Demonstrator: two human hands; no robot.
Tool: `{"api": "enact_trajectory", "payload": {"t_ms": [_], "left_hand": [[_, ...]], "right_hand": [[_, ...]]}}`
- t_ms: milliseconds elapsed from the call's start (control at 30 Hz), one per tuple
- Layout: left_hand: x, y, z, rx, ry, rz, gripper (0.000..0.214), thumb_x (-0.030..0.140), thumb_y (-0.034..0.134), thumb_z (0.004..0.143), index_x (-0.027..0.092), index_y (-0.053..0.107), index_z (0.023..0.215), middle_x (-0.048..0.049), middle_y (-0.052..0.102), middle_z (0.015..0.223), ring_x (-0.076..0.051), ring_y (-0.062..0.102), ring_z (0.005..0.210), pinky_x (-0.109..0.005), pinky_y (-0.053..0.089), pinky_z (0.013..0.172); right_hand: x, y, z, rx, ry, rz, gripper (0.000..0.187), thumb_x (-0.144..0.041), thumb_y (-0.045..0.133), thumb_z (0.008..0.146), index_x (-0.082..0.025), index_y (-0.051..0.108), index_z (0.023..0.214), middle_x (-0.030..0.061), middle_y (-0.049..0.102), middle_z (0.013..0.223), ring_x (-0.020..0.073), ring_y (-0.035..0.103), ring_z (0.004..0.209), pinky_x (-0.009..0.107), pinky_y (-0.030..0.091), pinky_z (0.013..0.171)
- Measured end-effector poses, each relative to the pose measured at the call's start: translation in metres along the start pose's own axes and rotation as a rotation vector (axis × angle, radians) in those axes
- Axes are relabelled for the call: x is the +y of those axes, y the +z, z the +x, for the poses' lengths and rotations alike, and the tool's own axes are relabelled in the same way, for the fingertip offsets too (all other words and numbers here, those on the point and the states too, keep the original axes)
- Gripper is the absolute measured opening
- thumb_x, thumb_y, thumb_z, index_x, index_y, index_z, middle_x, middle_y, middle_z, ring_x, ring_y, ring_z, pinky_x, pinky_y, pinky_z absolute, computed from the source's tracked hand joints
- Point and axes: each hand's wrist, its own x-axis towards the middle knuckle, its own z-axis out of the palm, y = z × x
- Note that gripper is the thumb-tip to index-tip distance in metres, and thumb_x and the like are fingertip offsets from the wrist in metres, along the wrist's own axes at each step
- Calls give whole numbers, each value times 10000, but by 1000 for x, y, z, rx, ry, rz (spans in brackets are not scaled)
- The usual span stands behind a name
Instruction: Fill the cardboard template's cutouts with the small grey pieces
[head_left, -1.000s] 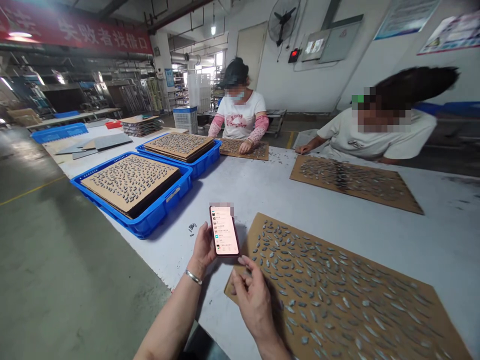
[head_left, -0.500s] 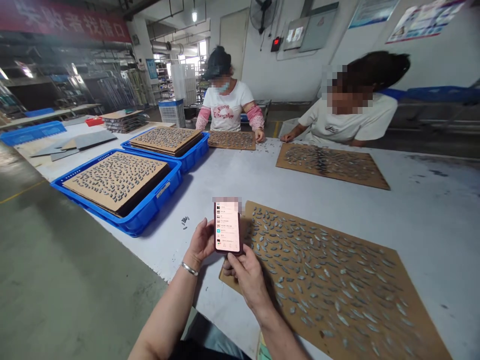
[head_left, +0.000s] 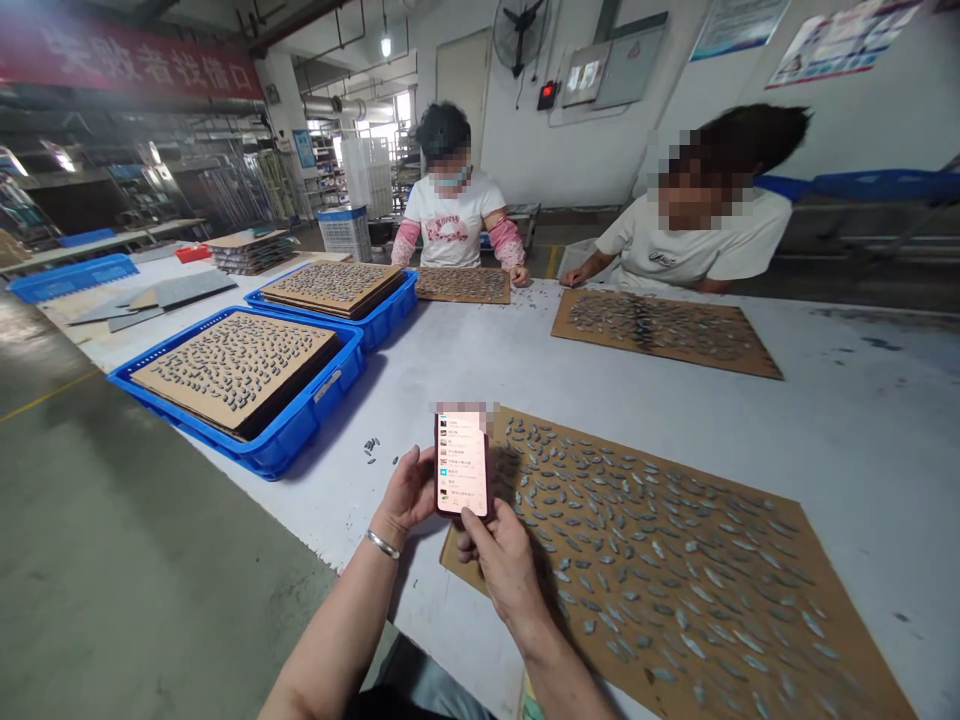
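Observation:
A phone (head_left: 462, 466) with a lit screen is held upright over the near edge of the white table (head_left: 525, 370). My left hand (head_left: 409, 492), with a silver bracelet at the wrist, grips its left side. My right hand (head_left: 502, 562) is curled under the phone's bottom edge, thumb on the screen's lower part. Just right of the phone lies a brown cardboard sheet (head_left: 817, 560) covered with several small grey metal pieces (head_left: 637, 540).
Two blue crates (head_left: 300, 425) holding cardboard sheets of pieces stand to the left. Two people in white shirts sit across the table, each at a cardboard sheet (head_left: 664, 330) of pieces. A few loose pieces (head_left: 370, 450) lie by the near crate. Grey floor lies left.
My right hand has come up from the cardboard to the phone's bottom edge and now touches the screen. The view has shifted slightly; the phone stays in my left hand.

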Motion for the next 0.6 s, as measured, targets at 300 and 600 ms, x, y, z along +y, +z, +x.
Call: {"api": "enact_trajectory", "payload": {"t_ms": [300,600], "left_hand": [[0,-4,1,-48,34,0,578,649,765,737,146,752,1022,-183,775,1124,-401,652,1229,-520,471,1082],[-1,-6,3,5,69,-9,598,652,749,757,139,740,1065,-163,776,1069,-404,643,1224,-513,466,1075]], "right_hand": [[2,2,0,-51,-16,-22,568,-656,786,770,-225,528,1033,-76,592,566,132,528,470,238,448,458],[18,-2,6,-61,0,-21,603,-632,802,755,-230,505,1093,-87,600,579,137,548,500,228,440,463]]}}
